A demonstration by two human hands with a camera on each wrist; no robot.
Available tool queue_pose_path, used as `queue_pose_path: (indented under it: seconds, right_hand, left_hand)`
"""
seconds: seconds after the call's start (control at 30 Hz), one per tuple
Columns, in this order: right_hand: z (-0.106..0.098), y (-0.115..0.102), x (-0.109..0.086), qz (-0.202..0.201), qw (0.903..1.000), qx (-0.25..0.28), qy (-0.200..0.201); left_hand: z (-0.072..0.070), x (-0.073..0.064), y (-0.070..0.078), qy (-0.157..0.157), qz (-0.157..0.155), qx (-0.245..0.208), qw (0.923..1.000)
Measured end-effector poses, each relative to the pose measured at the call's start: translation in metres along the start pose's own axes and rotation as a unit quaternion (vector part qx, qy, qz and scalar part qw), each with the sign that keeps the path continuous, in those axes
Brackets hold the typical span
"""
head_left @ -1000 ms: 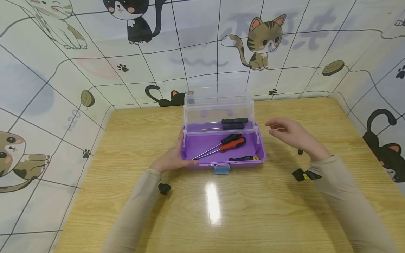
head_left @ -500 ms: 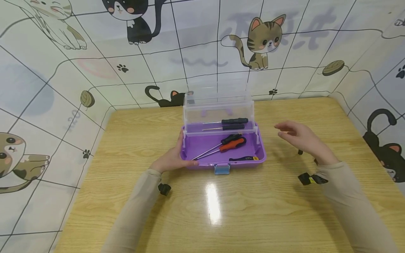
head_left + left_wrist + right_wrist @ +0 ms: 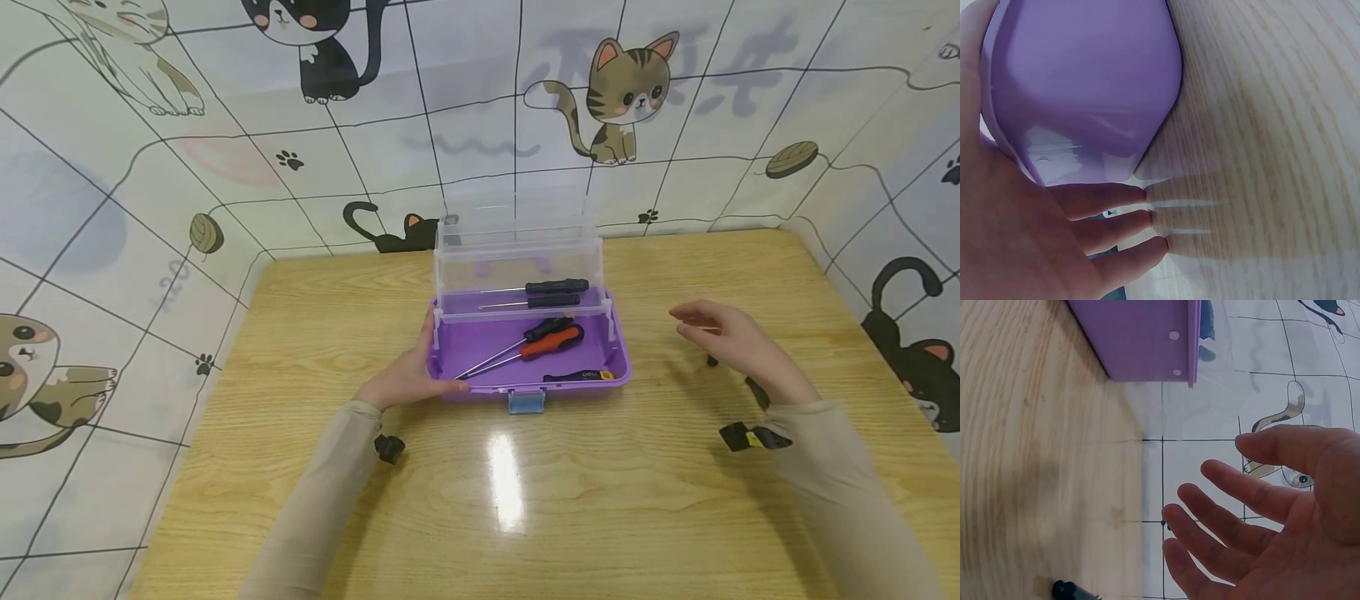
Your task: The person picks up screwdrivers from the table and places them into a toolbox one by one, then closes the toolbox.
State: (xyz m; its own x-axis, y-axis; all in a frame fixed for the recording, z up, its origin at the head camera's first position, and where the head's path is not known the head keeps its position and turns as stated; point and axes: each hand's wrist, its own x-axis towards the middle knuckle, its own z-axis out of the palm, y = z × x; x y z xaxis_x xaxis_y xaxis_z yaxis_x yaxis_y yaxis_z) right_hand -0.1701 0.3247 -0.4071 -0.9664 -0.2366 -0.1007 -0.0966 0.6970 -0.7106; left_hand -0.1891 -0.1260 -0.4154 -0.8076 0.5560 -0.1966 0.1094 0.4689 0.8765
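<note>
A purple toolbox (image 3: pixel 457 333) stands on the table with its clear lid (image 3: pixel 517 218) raised. My left hand (image 3: pixel 405 377) holds its left end, thumb over the front rim and fingers along the end wall. Inside lie an orange-and-black screwdriver (image 3: pixel 552 342), a black screwdriver (image 3: pixel 546 330) beside it, and a short black tool with a yellow end (image 3: pixel 577 377) by the front wall. Two thin black screwdrivers (image 3: pixel 553 302) lie behind them. My right hand (image 3: pixel 727 337) hovers right of the box, fingers spread and loosely bent, holding nothing.
A small dark object (image 3: pixel 712 360) lies on the table, partly hidden by my right hand. The blue latch (image 3: pixel 527 402) hangs down at the box's front. A wall covering with cartoon cats (image 3: pixel 622 100) rises behind and beside the wooden table (image 3: pixel 420 517).
My right hand has moved right and toward me, away from the toolbox. The left hand, the box and the tools inside keep their places.
</note>
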Motion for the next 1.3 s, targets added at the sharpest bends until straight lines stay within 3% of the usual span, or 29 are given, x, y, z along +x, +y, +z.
queue_pose_path:
  seconds: [0.43, 0.8, 1.03, 1.3]
  right_hand:
    - [0.000, 0.022, -0.008, 0.026, 0.9996, 0.006, 0.012]
    - [-0.002, 0.033, -0.015, 0.089, 0.9957, 0.026, -0.005]
    - [0.001, 0.035, -0.017, 0.122, 0.9924, 0.018, -0.005]
    - [0.007, 0.036, -0.018, 0.127, 0.9917, -0.012, 0.012]
  left_hand:
    - [0.001, 0.001, -0.002, 0.001, 0.004, -0.002, 1.0000]
    - [0.001, 0.001, -0.002, 0.004, 0.004, 0.002, 1.0000]
    - [0.000, 0.000, -0.002, 0.005, 0.003, 0.002, 1.0000]
    - [0.000, -0.001, 0.000, 0.006, -0.001, 0.007, 1.0000]
